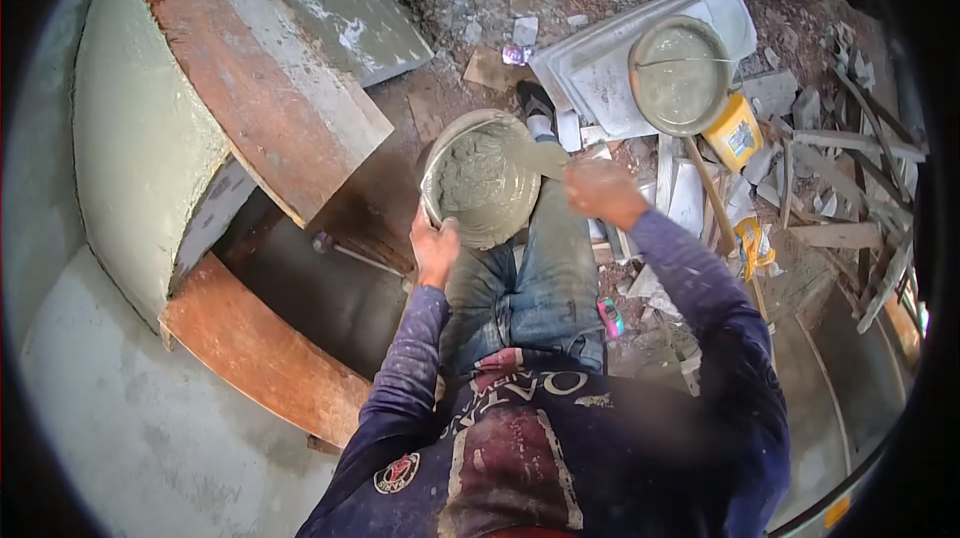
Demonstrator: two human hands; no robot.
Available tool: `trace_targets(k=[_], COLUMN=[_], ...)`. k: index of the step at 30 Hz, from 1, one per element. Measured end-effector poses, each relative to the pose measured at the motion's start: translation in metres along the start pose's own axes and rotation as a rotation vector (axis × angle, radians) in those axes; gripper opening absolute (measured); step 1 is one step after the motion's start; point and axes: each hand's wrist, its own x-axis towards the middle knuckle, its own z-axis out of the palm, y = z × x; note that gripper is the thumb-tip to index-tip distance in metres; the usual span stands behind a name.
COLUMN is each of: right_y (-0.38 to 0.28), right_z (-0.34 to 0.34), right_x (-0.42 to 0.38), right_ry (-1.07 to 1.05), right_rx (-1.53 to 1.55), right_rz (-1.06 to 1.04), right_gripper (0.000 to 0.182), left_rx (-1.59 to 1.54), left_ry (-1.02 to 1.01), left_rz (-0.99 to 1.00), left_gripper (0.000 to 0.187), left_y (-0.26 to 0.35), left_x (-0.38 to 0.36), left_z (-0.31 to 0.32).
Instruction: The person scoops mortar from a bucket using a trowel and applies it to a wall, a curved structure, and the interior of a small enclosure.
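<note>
Grey mix (472, 173) sits in the bucket (497, 231) near the middle of the frame. Your left hand (436, 250) grips its rim. Your right hand (604, 192), just right of it, looks closed around the trowel (541, 157); its handle is hidden. If your left hand slips, or the trowel pushes hard, the bucket could tip and spill on your jeans (555, 273).

A round bowl (520, 193), its rim and inner wall smeared with grey, is gripped at the near-left edge by the left hand (435, 246) and tilted towards the viewer. Wet grey paste (476, 173), ridged and lumpy, is contained within. A flat, grey-coated blade (545, 159) is held by the right hand (603, 190), overlapping the bowl's right rim; contact cannot be determined.
</note>
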Motion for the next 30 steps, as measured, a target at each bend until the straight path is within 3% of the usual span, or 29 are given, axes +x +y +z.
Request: trace_targets(k=[2,4,5,7,8,10,11,13,15,16,17,19,20,21,23,25,27,29,30], right_y=[0.005,-0.017,-0.023,-0.034,-0.039,-0.038,-0.037,-0.042,-0.066,-0.073,-0.07,-0.056,-0.08,-0.072,-0.052,-0.059,-0.056,-0.074,-0.082], right_z=[0.042,0.066,0.073,0.09,0.077,0.08,0.08,0.085,0.07,0.048,0.056,0.074,-0.028,-0.034,-0.036,-0.076,-0.082,-0.091,-0.09], right_x=[0.025,0.037,0.032,0.005,-0.008,-0.018,-0.018,-0.005,0.011,0.013,0.015,0.021,-0.009,-0.005,-0.01,-0.006,0.038,0.109,0.155], right_ry=[0.097,0.098,0.112,0.272,0.043,0.075,0.088,0.023,0.154,-0.067,-0.055,0.574,-0.144,-0.127,0.041,0.292,0.623,0.895,1.086], right_rx=[-0.08,0.039,0.048,0.369,0.451,0.376,0.307,0.395,0.542,0.505,0.506,0.454,0.967,0.961,1.499,1.709,1.647,1.684,1.428], right_rz=[-0.04,-0.311,-0.31,-0.358,-0.192,-0.21,-0.224,-0.184,-0.27,-0.141,-0.147,-0.368,-0.001,-0.016,-0.086,-0.067,0.003,0.345,0.374], right_gripper=[0.029,0.036,0.036,0.042,0.046,0.048,0.049,0.051,0.06,0.063,0.063,0.049,0.039,0.039,0.034,0.037,0.039,0.047,0.05], left_rx=[0.311,0.308,0.306,0.284,0.152,-0.091,-0.09,-0.228,-0.258,-0.279,-0.301,-0.334,-0.337,-0.342,-0.312,-0.278,-0.225,-0.125,-0.031], left_ry=[0.079,0.026,-0.025,-0.033,-0.093,-0.162,-0.155,-0.193,-0.139,-0.12,-0.106,-0.08,-0.037,0.006,0.018,0.033,0.11,0.159,0.202], left_rz=[0.231,0.297,0.354,0.402,0.286,0.111,0.119,0.012,0.003,-0.02,-0.044,-0.121,-0.136,-0.154,-0.177,-0.213,-0.228,-0.209,-0.195], left_gripper=[0.055,0.056,0.056,0.055,0.055,0.055,0.055,0.056,0.055,0.055,0.055,0.057,0.058,0.06,0.062,0.063,0.061,0.06,0.059], left_y=[0.008,0.045,0.056,0.047,0.041,0.052,0.052,0.046,0.039,0.036,0.031,0.012,0.003,-0.002,-0.003,-0.01,-0.018,-0.012,-0.003], left_x=[0.008,-0.002,-0.001,0.006,0.011,0.01,0.011,0.009,0.01,0.014,0.018,0.024,0.025,0.025,0.02,0.011,0.004,-0.008,-0.014], left_z=[0.008,0.001,-0.005,-0.019,-0.024,-0.031,-0.033,-0.04,-0.044,-0.045,-0.047,-0.054,-0.056,-0.059,-0.07,-0.077,-0.085,-0.087,-0.086])
